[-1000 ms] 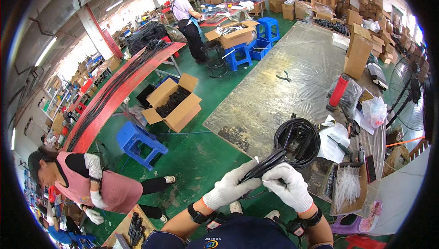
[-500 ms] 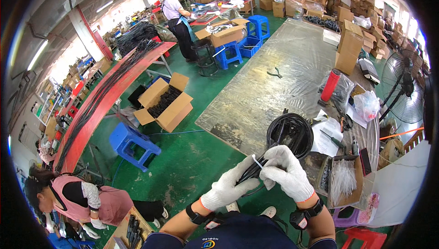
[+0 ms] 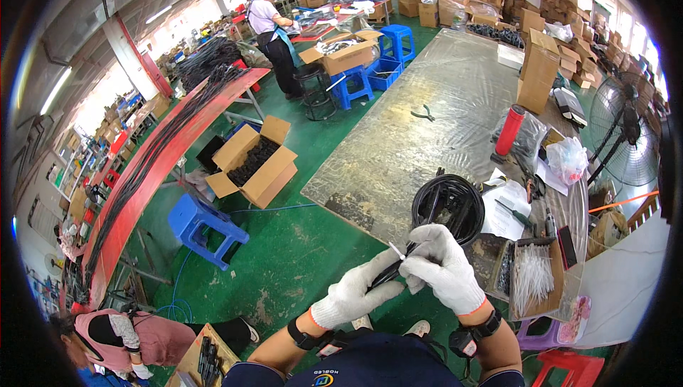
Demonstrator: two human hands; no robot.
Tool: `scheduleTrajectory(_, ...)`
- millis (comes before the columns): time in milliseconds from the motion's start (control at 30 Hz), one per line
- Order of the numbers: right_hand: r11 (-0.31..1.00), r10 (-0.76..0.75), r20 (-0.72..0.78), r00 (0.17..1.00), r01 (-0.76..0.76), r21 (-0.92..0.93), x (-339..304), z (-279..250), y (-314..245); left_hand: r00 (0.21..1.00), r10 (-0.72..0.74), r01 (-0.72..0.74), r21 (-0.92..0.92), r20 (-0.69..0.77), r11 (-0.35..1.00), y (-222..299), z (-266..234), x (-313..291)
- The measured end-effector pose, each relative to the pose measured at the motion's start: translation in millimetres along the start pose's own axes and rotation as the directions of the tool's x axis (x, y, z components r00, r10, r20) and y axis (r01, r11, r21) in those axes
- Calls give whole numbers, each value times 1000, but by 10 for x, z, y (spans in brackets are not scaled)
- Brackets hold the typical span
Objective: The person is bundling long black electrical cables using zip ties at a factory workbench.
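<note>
My left hand (image 3: 357, 293), in a white knit glove, is closed around a bundle of black cable (image 3: 385, 277) in front of my body, at the near edge of the table. A white cable tie (image 3: 396, 248) sticks up from the bundle between my hands. My gloved right hand (image 3: 442, 264) pinches at the tie where it meets the cable; its fingertips partly hide that spot. Just beyond my right hand, a large coil of black cable (image 3: 474, 209) lies on the table.
A carton of white cable ties (image 3: 558, 293) stands right of my right hand. A green-handled screwdriver (image 3: 514, 213), a red cylinder (image 3: 509, 131) and pliers (image 3: 425, 114) lie or stand on the table (image 3: 370, 166). Left are a blue stool (image 3: 203, 223), an open carton (image 3: 274, 173) and a bending co-worker (image 3: 153, 337).
My right hand has shifted slightly left against the bundle, and the tie's end now points up and left. The co-worker at lower left bends lower.
</note>
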State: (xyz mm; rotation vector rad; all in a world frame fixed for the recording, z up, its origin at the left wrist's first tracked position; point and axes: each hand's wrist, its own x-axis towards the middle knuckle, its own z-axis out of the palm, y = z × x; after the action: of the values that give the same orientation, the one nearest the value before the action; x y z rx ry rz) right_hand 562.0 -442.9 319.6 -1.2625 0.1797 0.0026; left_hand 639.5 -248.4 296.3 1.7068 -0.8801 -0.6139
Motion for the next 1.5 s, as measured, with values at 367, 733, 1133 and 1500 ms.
scheduleTrajectory(367,712,-259,148,954,292,-639,122,-100,416,993,-114,112,83,11,990,-261,-31,-57)
scheduleTrajectory(733,929,-278,33,960,277,-246,109,-110,845,967,-201,201,-20,-158,979,-699,-20,99)
scheduleTrajectory(1133,818,295,-209,932,-133,559,-362,-1100,972,904,218,-423,845,368,327,577,355,643)
scheduleTrajectory(1500,936,-111,-644,757,297,187,89,-1730,892,318,630,-883,463,709,-75,-188,772,1734)
